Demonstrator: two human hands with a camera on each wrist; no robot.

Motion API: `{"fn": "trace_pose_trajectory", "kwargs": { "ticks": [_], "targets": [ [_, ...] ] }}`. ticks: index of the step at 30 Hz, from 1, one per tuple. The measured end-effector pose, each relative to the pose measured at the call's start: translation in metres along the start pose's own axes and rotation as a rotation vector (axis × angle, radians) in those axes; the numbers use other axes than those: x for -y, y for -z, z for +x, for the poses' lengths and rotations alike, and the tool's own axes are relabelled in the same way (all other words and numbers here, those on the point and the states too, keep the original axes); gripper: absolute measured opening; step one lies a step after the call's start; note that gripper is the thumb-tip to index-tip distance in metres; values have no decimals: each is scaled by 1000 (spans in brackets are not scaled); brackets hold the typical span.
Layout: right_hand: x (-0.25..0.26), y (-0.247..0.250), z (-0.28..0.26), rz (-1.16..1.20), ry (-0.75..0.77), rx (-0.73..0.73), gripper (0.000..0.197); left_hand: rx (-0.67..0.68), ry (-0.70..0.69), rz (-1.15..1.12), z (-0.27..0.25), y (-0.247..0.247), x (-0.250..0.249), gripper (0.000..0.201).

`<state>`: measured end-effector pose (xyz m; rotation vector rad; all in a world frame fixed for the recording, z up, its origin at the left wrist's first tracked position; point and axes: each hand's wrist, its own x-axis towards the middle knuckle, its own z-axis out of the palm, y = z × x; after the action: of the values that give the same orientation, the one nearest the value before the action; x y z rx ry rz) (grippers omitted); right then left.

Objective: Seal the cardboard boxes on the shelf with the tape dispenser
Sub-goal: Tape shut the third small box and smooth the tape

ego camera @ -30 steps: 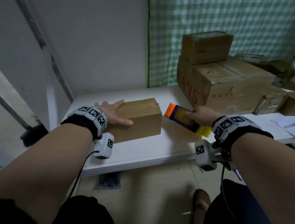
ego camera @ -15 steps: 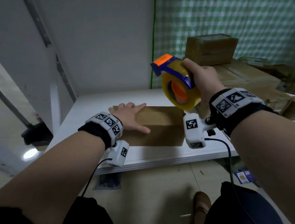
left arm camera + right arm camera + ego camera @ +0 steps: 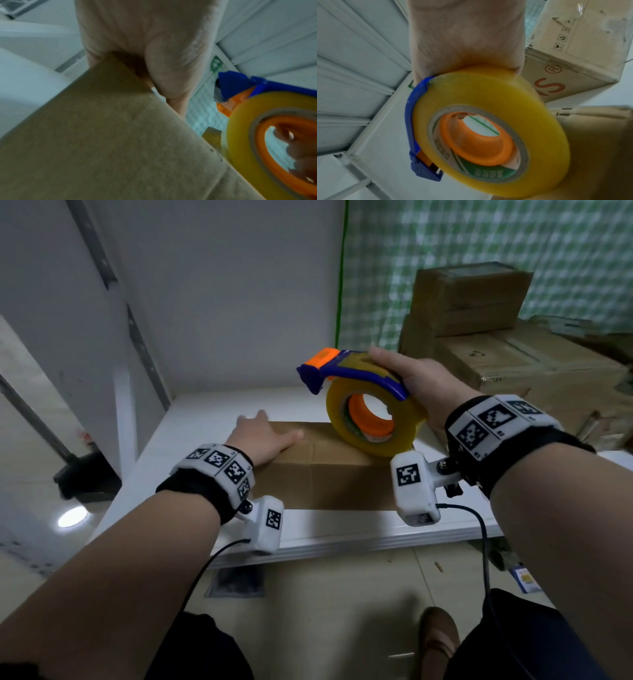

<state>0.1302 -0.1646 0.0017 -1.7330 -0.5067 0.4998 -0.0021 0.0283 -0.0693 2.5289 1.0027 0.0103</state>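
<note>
Cardboard box [image 3: 318, 463] is lying mid-frame on the shelf [image 3: 342, 529], no tape visible on it. Left hand [image 3: 262, 436] is pressing flat on top; right hand [image 3: 424, 385] is gripping the tape dispenser [image 3: 363, 402] just above, sealing not yet begun.

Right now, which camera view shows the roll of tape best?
The right wrist view: the tape roll fills the frame, orange core and label visible. The head view shows it whole but smaller, gripped by the right hand. The left wrist view cuts it off.
</note>
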Motion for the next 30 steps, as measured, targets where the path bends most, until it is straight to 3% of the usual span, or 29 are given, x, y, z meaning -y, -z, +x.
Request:
{"fn": "trace_pose_trajectory", "kwargs": {
  "ticks": [6, 13, 20, 23, 25, 27, 30],
  "targets": [
    [-3, 0, 0, 41, 5, -28, 46, 24, 36, -38, 3, -1, 3, 91],
    [-4, -6, 3, 56, 19, -49, 43, 11, -11, -39, 0, -2, 11, 62],
    [0, -15, 7, -15, 45, -51, 52, -37, -116, 96, 0, -2, 14, 51],
    [3, -21, 6, -83, 92, -38, 50, 14, -119, -74, 0, 2, 24, 51],
    [5, -23, 5, -130, 118, -28, 52, 67, -94, -326, 2, 4, 34, 52],
    [8, -24, 4, -160, 117, -4, 43, 104, -31, -642, 3, 4, 41, 53],
    [12, -26, 2, -169, 114, 14, 30, 116, 36, -880, 1, 3, 46, 47]
  ]
}}
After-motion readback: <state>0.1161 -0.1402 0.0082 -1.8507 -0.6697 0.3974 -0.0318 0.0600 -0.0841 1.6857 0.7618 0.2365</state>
